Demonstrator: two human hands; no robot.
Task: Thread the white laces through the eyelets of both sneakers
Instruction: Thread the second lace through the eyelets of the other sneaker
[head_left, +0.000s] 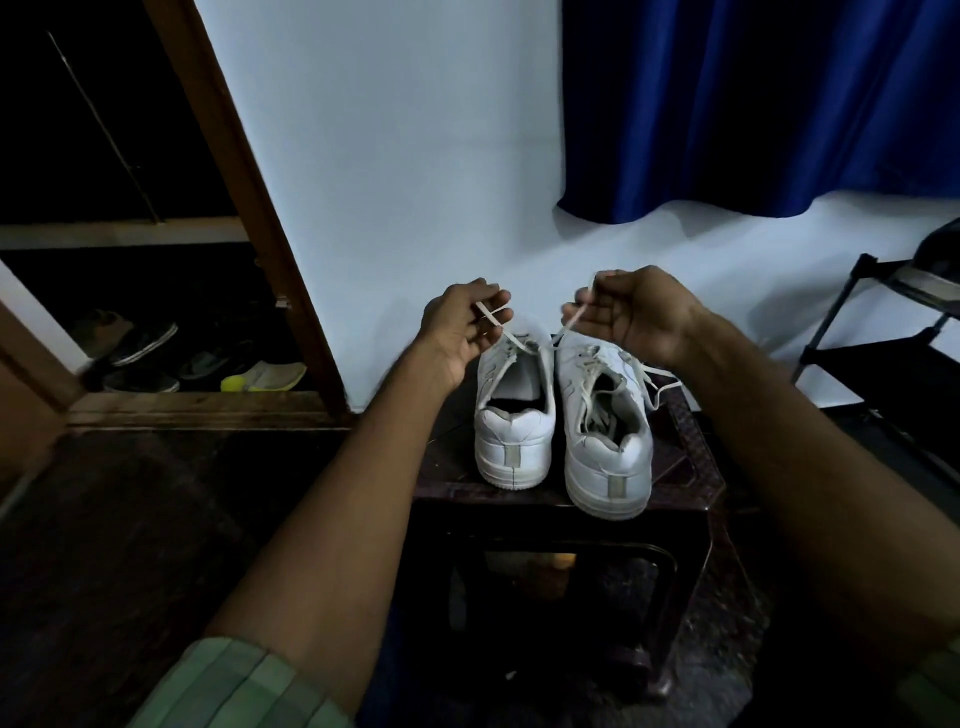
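Note:
Two white sneakers stand side by side, heels toward me, on a dark stool (691, 467). The left sneaker (514, 415) has a white lace (511, 340) running up from its front eyelets in two strands. My left hand (462, 322) pinches one strand above the shoe's toe end. My right hand (628, 312) pinches the other strand, raised above the right sneaker (608, 452). The right sneaker is laced, and its loose lace ends (657, 382) trail to the right over the stool.
A white wall stands right behind the stool, with a blue curtain (753, 104) at upper right. A black metal rack (893, 332) is at the right. At the left, a wooden frame (249, 208) borders a low shelf with several shoes (156, 358).

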